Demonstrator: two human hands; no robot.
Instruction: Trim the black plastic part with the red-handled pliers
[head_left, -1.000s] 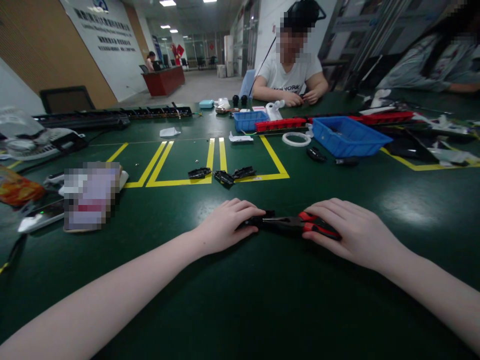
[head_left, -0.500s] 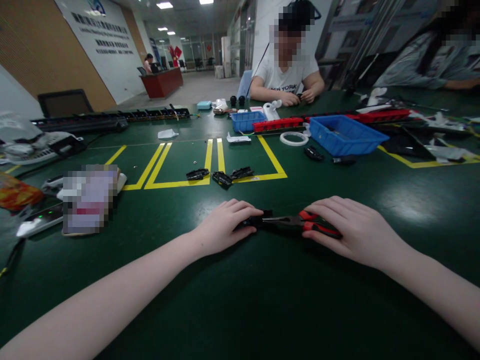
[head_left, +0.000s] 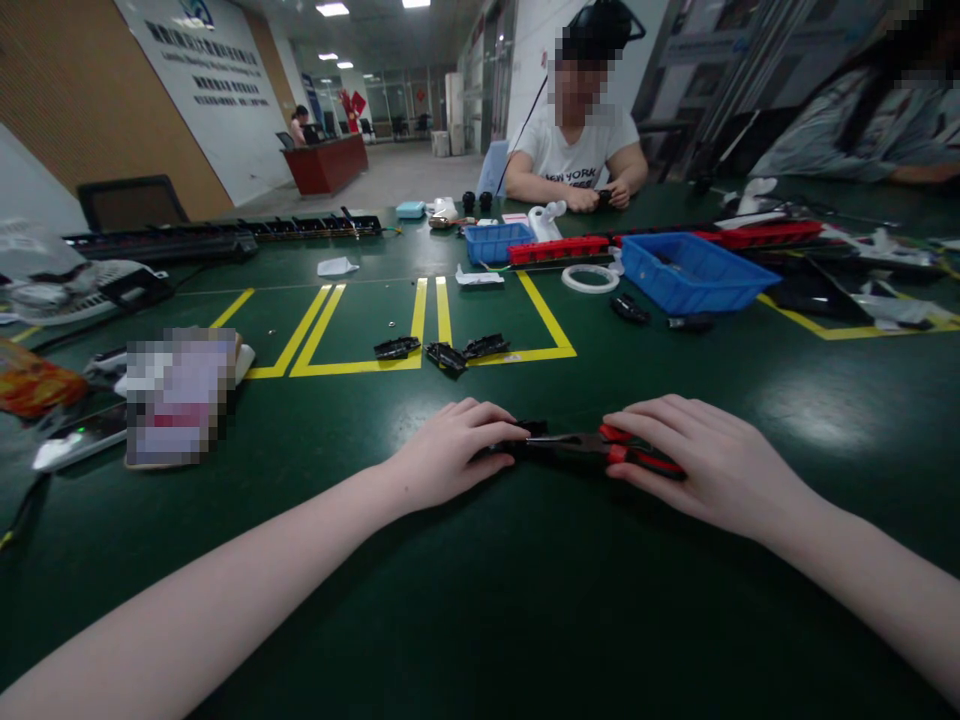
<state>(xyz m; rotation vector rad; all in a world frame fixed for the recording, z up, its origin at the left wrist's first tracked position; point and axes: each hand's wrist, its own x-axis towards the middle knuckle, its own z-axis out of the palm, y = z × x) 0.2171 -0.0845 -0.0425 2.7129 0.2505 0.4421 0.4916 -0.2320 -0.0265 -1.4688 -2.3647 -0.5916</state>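
Note:
Fingers and thumb of my left hand (head_left: 457,452) pinch a small black part (head_left: 525,433) low over the green table (head_left: 480,600). My right hand (head_left: 701,460) is wrapped round the red and black handles of long-nose pliers (head_left: 574,442). The pliers' jaws point left, and their tips meet the black part beside my left fingertips. Whether the tips grip it is too small to tell. Beyond my hands lie black pieces: one on the left (head_left: 397,347), and two close together, a middle one (head_left: 446,357) and a right one (head_left: 486,346).
Farther back stand a large blue bin (head_left: 694,290) and a smaller blue bin (head_left: 496,243), near a white ring (head_left: 590,279) and red strips (head_left: 559,251). A phone (head_left: 180,400) lies at the left. Across the table a person (head_left: 577,150) holds something small and dark.
The pliers' handles look slightly closer together. Both hands stay in nearly the same place, and the view has shifted very slightly.

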